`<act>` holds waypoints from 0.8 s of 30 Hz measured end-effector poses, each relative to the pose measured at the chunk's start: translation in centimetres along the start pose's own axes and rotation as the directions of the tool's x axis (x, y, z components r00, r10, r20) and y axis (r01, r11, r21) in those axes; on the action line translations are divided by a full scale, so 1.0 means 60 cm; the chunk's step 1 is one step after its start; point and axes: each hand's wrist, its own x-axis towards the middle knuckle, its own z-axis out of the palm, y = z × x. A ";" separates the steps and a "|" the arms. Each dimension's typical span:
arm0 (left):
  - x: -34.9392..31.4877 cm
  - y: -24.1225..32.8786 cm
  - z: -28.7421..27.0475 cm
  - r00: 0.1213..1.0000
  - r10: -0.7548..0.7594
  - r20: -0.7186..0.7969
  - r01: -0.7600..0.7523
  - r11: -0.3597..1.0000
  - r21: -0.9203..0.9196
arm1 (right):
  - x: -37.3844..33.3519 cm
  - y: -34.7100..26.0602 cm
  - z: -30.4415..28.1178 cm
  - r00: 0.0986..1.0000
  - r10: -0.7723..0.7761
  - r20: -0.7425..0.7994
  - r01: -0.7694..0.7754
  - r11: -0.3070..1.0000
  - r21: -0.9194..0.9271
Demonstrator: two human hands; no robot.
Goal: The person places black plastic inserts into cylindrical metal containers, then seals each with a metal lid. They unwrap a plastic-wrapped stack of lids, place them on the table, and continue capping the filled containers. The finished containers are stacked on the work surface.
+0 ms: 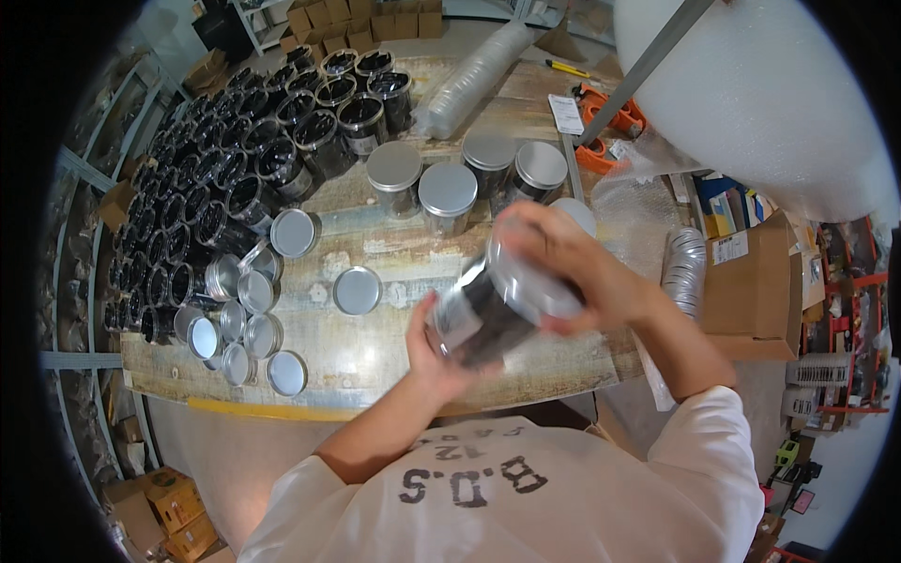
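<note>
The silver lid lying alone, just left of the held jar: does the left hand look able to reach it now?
Probably yes, but the left hand would first have to let go of the tilted jar. The silver lid lies nearby, and nothing seems to stand between them.

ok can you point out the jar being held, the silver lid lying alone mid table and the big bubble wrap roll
Held jar (490, 313), head view: dark side of its body.
Lone silver lid (358, 290), head view: middle of its round face.
Bubble wrap roll (755, 103), head view: its pale curved side.
</note>
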 end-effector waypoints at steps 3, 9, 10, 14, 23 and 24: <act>0.080 0.021 -0.022 0.586 0.800 0.131 -0.735 0.456 0.502 | -0.052 0.084 0.101 0.829 0.393 -0.398 -0.288 0.910 0.298; 0.120 0.028 -0.128 0.525 0.848 0.075 -0.703 0.383 0.599 | -0.083 0.167 0.195 0.554 0.789 -0.266 -0.510 0.574 0.641; 0.120 0.029 -0.138 0.545 0.834 0.086 -0.690 0.387 0.611 | -0.089 0.171 0.214 0.468 0.851 -0.238 -0.512 0.480 0.712; 0.121 0.052 -0.149 0.620 0.780 0.084 -0.595 0.398 0.699 | -0.100 0.205 0.245 0.393 0.891 -0.226 -0.481 0.409 0.776; 0.159 0.224 -0.095 0.247 0.871 0.426 0.142 -0.467 0.873 | 0.000 0.227 0.092 0.802 0.510 -0.311 -0.589 0.765 -0.262; 0.167 0.258 -0.086 0.197 0.850 0.488 0.170 -0.520 0.837 | 0.006 0.238 0.096 0.841 0.461 -0.283 -0.541 0.727 -0.423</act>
